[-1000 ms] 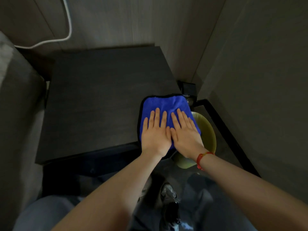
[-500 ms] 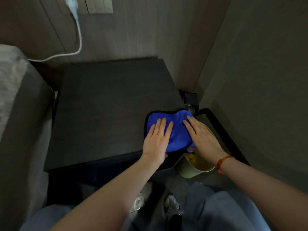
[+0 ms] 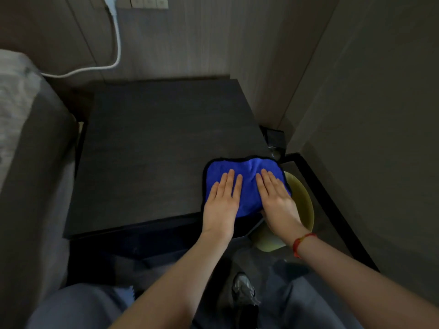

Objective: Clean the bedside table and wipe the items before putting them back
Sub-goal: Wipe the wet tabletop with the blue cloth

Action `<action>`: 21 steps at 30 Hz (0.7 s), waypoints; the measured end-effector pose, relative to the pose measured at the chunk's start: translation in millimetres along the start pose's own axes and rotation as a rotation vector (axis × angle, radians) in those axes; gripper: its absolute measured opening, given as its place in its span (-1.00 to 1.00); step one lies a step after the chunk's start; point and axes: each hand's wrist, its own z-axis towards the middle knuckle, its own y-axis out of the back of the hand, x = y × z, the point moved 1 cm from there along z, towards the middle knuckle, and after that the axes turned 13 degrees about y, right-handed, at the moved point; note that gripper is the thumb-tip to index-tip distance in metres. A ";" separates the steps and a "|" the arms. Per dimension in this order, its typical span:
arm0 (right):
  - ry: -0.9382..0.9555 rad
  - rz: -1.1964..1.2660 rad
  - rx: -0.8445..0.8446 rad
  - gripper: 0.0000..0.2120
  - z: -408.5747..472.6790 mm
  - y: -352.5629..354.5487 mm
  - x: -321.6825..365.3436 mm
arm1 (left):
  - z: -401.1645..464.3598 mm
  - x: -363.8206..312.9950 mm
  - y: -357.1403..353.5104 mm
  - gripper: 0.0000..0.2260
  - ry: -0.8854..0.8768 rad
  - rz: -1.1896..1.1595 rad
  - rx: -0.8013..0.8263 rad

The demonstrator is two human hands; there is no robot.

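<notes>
**Cloth lying flat at the tabletop's near right corner, under two flat hands**

Cloth point(image 3: 247, 184), a blue one with a dark stitched edge, is lying spread on the near right corner of the tabletop point(image 3: 154, 150), its right side reaching just over the edge. Both hands are pressing on it with fingers straight and close together, gripping nothing: the left hand point(image 3: 222, 205) is covering its left half, the right hand point(image 3: 276, 200) its right half, and a soft ridge is bunching up between them.

It is looking plush and limp, most likely microfibre, so it should be light, floppy and easy to fold or crumple. Pressed flat under the palms it should be dragging well across the surface; for lifting, pinching a corner or gathering the bunched middle would be the natural hold. Nothing about it seems fragile or slippery.

The tabletop is dark, matte and square-cornered, with a faint wood grain, and looks hard and smooth. Just beside its right edge, lower down, a pale yellow-green basin point(image 3: 306, 205) with a rounded rim is partly showing under the right wrist, which is wearing a red string bracelet point(image 3: 303, 242). A white cable point(image 3: 104, 65) is curving down the panelled wall behind. To the left, a grey upholstered bed point(image 3: 28, 143) is sitting close against the table.
</notes>
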 end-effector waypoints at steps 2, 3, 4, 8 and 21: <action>0.039 0.013 -0.008 -0.32 4.4 0.7 15.0 | -7.4 9.7 3.3 -0.39 0.025 0.025 -0.064; 0.066 0.016 -0.014 -0.32 7.7 1.4 25.1 | -10.9 15.4 6.6 -0.40 0.033 0.039 -0.121; 0.093 0.007 -0.032 -0.32 11.1 1.8 35.5 | -14.1 21.7 9.2 -0.41 0.036 0.046 -0.163; 0.170 0.005 -0.149 -0.42 23.1 2.7 75.9 | -28.4 49.8 14.2 -0.49 0.053 0.097 -0.163; 0.246 -0.014 -0.141 -0.49 39.4 17.0 131.6 | -50.4 117.5 22.0 -0.37 0.251 0.018 -0.092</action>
